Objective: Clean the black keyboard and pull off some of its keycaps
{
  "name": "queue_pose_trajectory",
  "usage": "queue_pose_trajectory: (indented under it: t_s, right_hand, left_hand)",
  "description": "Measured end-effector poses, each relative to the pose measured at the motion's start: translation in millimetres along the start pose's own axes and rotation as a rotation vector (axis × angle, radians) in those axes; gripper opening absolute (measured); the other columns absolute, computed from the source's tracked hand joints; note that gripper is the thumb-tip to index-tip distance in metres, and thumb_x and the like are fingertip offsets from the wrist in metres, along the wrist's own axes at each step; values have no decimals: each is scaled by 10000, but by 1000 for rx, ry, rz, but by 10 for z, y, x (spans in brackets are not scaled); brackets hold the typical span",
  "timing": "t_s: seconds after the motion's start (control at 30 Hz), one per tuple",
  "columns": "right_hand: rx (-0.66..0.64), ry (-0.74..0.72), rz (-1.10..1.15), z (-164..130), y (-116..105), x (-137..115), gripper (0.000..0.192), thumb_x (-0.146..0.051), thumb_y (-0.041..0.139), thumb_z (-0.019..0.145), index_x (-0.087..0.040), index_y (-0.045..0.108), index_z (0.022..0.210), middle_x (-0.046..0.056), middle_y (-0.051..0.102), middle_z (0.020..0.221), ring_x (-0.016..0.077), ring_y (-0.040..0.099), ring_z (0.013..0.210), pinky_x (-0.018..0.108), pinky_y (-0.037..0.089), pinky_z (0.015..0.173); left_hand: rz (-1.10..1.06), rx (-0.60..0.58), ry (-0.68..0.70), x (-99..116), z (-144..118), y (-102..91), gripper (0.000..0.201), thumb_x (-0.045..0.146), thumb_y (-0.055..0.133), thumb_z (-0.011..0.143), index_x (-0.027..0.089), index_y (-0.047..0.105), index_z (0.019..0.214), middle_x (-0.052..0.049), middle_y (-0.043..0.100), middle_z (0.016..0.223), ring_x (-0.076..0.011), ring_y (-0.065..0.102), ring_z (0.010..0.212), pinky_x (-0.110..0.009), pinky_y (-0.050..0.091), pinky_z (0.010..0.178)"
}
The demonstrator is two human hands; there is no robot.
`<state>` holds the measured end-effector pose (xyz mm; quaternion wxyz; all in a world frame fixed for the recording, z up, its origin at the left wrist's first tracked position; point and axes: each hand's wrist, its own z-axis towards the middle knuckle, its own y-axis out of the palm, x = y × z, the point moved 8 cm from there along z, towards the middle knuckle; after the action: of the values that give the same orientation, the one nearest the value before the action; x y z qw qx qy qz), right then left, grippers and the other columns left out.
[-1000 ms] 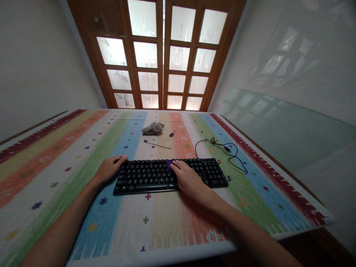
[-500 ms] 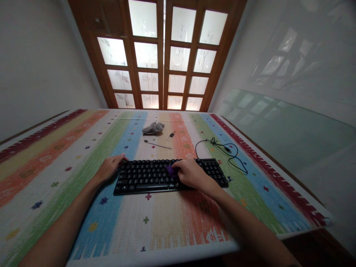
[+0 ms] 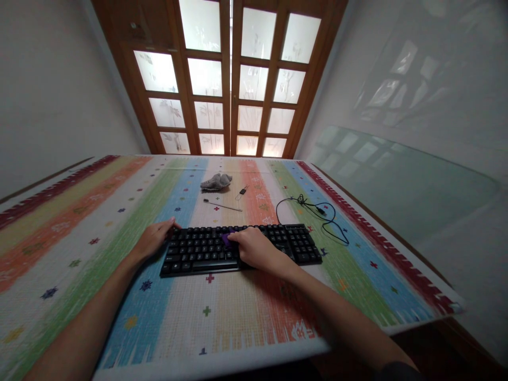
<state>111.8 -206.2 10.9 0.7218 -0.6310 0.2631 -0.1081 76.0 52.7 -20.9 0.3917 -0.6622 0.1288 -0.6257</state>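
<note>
Centrally, flat black keyboard [image 3: 202, 250], right hand [image 3: 254, 248] pinching purple blob [image 3: 227, 239]

Looks like a room in a home, prob. a dining or living rm w/ a makeshift desk. Wooden double doors [image 3: 226, 84] w/ frosted glass panes, plant pattern etched on them, fill the far wall; plain white walls either side. The tabletop [image 3: 99, 222] has a bright striped woven cloth w/ small cross motifs, more household than office. A glass sheet [image 3: 400, 185] leans along the right wall. A black keyboard [image 3: 198, 248], its loose cable [image 3: 313, 209] and a crumpled rag [image 3: 215, 182] sit on the cloth.
</note>
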Motion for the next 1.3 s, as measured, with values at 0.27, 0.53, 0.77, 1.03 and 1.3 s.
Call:
queue_pose_trajectory:
  t_s: [0.27,0.53,0.77,1.03,1.3]
  right_hand:
    - [59,-14,124,147,-184,-34,371,-7,505,760,-120,768,996,132,776,961,207,690,822,275,453,739]
    - [36,-126,12,194,94,-255,334,20,484,749,-115,696,969,133,749,1018,206,670,880,280,442,750]
    - [-44,-101,-19,171,31,-262,329,-34,515,775,-124,749,987,141,767,941,228,687,836,299,445,729]
    - [57,-125,93,255,-109,-302,307,13,482,784,-112,706,953,123,760,952,198,672,839,270,453,734]
    - [76,-278,92,280,140,-412,334,36,486,810,-133,627,1061,129,715,1145,199,663,968,279,470,822]
  left_hand:
    - [6,-2,6,-11,-2,8,641,708,342,818,202,729,748,-21,631,604,-219,565,623,-326,455,652]
    - [17,-3,4,-54,15,13,643,694,334,819,195,733,745,-36,659,643,-224,587,641,-333,460,661]
    - [9,3,16,-39,17,10,641,708,340,813,198,718,725,-26,637,603,-220,573,617,-326,451,639]
    - [35,-10,28,-53,24,23,636,675,323,842,198,735,759,-39,675,665,-232,604,671,-335,452,681]
    - [22,-23,24,-80,31,42,632,679,319,849,205,722,742,-44,684,681,-236,609,676,-337,455,684]
